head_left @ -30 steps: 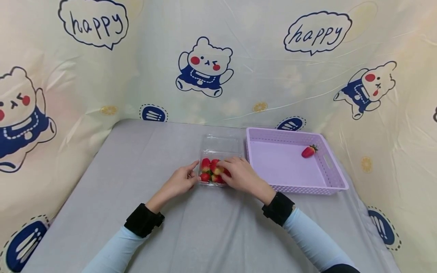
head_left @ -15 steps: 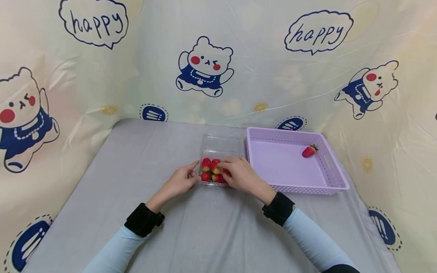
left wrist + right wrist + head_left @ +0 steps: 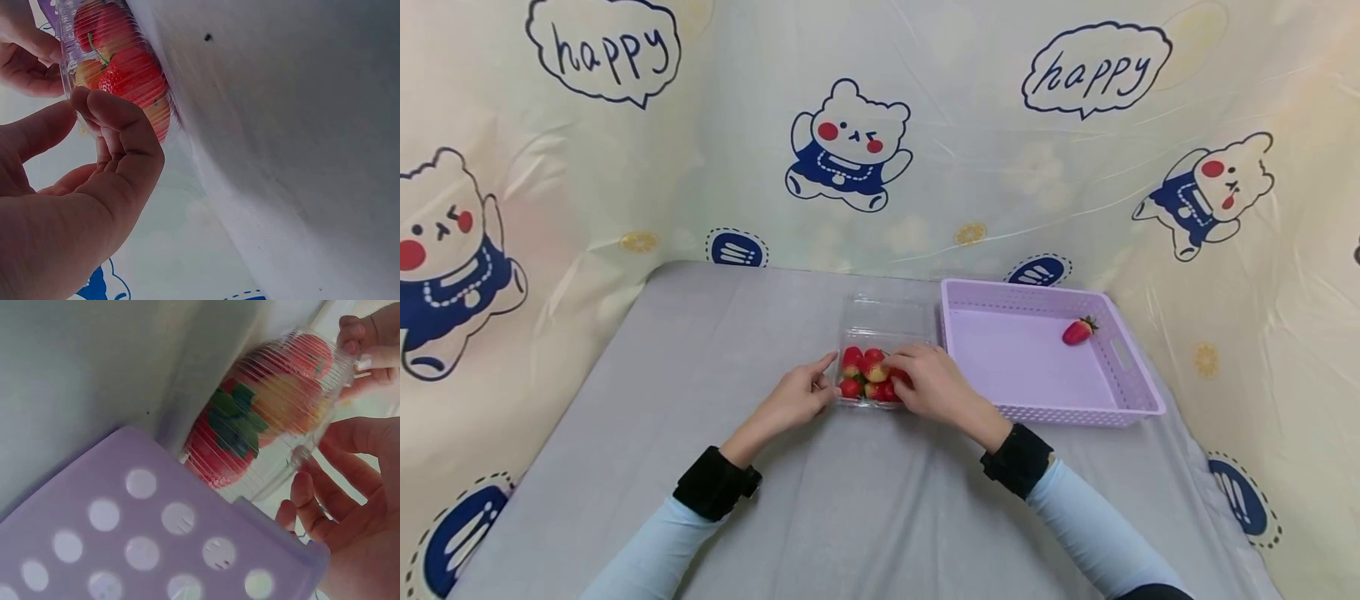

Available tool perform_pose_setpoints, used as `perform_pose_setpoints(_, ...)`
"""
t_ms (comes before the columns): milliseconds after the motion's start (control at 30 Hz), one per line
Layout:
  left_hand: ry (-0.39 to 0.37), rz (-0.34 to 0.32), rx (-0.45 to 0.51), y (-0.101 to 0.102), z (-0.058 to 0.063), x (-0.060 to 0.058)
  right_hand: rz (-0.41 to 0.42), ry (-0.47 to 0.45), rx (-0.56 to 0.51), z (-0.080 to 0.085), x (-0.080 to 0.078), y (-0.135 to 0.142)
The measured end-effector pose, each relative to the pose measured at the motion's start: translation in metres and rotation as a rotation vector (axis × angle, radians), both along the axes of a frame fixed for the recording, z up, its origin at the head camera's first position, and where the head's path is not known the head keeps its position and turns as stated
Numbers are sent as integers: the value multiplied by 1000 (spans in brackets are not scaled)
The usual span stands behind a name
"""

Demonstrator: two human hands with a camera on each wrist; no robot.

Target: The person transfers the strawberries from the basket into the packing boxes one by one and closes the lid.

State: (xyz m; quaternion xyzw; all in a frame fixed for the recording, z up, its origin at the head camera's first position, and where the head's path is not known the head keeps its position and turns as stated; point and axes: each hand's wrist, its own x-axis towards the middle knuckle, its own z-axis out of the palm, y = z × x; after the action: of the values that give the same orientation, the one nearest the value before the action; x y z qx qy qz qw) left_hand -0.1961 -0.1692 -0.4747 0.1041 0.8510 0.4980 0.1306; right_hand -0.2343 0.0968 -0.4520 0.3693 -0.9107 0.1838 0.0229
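Note:
A clear plastic box [image 3: 870, 406] with several strawberries [image 3: 874, 371] stands on the grey cloth, its lid [image 3: 887, 315] folded back. At the box's left side, my left hand [image 3: 797, 393] grips the edge between thumb and bent fingers. My right hand [image 3: 934, 383] hovers over the box's right part, with thumb and forefinger apart near a red strawberry [image 3: 901, 379]; its fingertips are partly hidden there. In the right wrist view, the right hand [image 3: 356, 500] has loosely bent fingers at the box rim, and no strawberry shows between them.
A lilac perforated basket [image 3: 1022, 358] stands close to the right of the box, with one strawberry [image 3: 1079, 332] at its right side. Behind the grey-covered table [image 3: 737, 325] hangs a printed curtain [image 3: 962, 150].
The right hand's fingers have shifted slightly right, off the pale strawberry in the middle, which shows more now. My left hand and the basket stay as they were.

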Motion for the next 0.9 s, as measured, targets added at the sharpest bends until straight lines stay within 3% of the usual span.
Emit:
perform_pose_setpoints(300,27,-11,-9,-1,-1,-2,-44,11,-27,19,-1,18)
perform_pose_setpoints(900,1,0,2,0,2,0,-287,47,-23,48,-16,68)
